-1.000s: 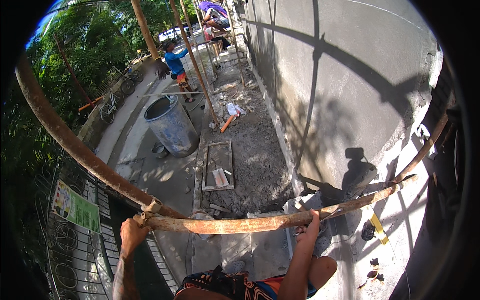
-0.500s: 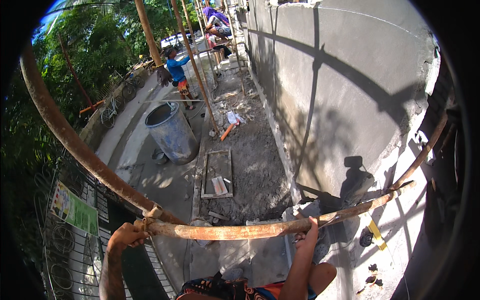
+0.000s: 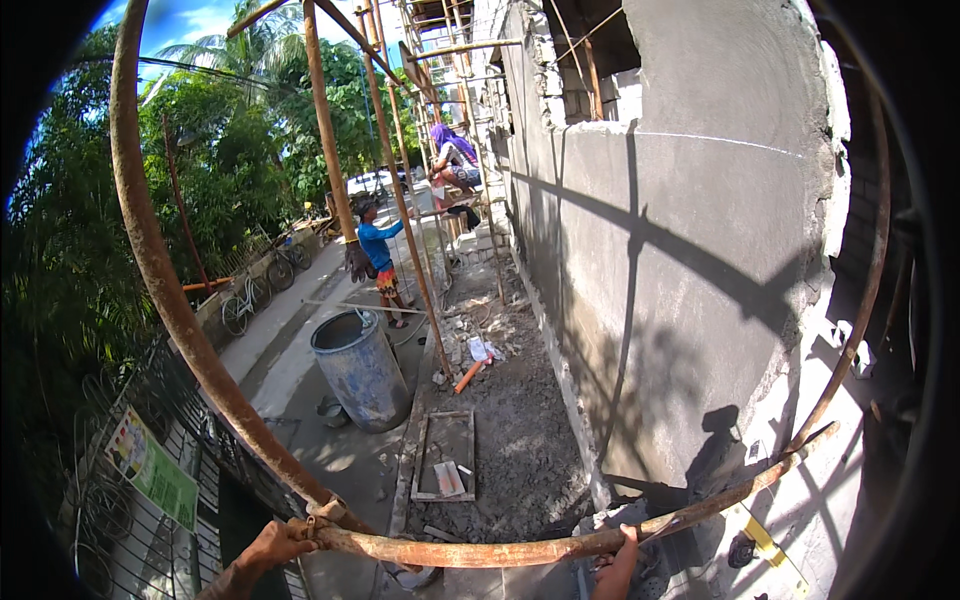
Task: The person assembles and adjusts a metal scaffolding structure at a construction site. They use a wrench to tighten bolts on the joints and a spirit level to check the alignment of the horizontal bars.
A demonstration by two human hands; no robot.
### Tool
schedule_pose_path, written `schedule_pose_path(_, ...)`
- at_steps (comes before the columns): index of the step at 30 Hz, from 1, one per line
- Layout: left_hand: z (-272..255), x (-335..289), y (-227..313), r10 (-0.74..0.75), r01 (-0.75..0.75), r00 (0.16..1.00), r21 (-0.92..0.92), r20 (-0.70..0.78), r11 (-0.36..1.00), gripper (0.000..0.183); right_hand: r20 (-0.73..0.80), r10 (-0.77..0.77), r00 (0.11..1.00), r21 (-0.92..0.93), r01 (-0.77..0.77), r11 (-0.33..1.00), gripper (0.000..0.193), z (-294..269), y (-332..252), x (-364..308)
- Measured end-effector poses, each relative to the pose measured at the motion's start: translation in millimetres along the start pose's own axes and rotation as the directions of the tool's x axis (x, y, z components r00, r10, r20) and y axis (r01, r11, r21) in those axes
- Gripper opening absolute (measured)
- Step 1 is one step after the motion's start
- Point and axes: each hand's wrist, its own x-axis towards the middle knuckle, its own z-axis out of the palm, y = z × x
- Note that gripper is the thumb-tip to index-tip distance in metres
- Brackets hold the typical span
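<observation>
Brown pole (image 3: 480,553) spans your front, left end at the slanting post (image 3: 200,355) — your view has tilted up, yet your left hand (image 3: 278,543) still pinches that end; right hand (image 3: 614,569) touches its near edge — can't tell how closed

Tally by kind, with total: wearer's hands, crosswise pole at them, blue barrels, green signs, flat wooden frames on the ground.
Left hand and right hand: 2
Crosswise pole: 1
Blue barrel: 1
Green sign: 1
Wooden frame: 1
Total: 6
</observation>
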Motion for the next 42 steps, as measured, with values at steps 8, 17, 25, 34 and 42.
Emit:
schedule_pose_path(8, 7, 5, -11, 0.102, -0.1, 0.993, 0.04, -0.066, 0.994, 0.031, -0.02, 0.017, 1.0, 0.008, -0.016, 1.0, 0.045, -4, 1, -3)
schedule_pose_path(17, 10, 1, -8, 0.146, -0.135, 0.981, 0.09, -0.128, 0.987, 0.034, 0.018, -0.01, 1.0, 0.027, 0.009, 1.0, 0.045, 0, -5, -7)
schedule_pose_path(25, 4, -14, 10, 0.114, -0.124, 0.992, -0.243, -0.055, 0.962, 0.036, -0.034, -0.103, 0.994, -0.009, 0.103, 0.995, 0.043, 3, -4, -4)
schedule_pose_path(34, 10, -10, 7, 0.288, -0.289, 0.947, 0.014, -0.142, 0.957, 0.034, -0.182, -0.259, 0.949, -0.122, 0.239, 0.963, 0.055, 1, 1, -41)
schedule_pose_path(42, 9, -28, 79, 0.606, -0.532, 0.79, 0.383, -0.096, 0.755, 0.038, -0.126, -0.006, 0.992, 0.159, 0.026, 0.987, 0.055, -13, 56, -207)
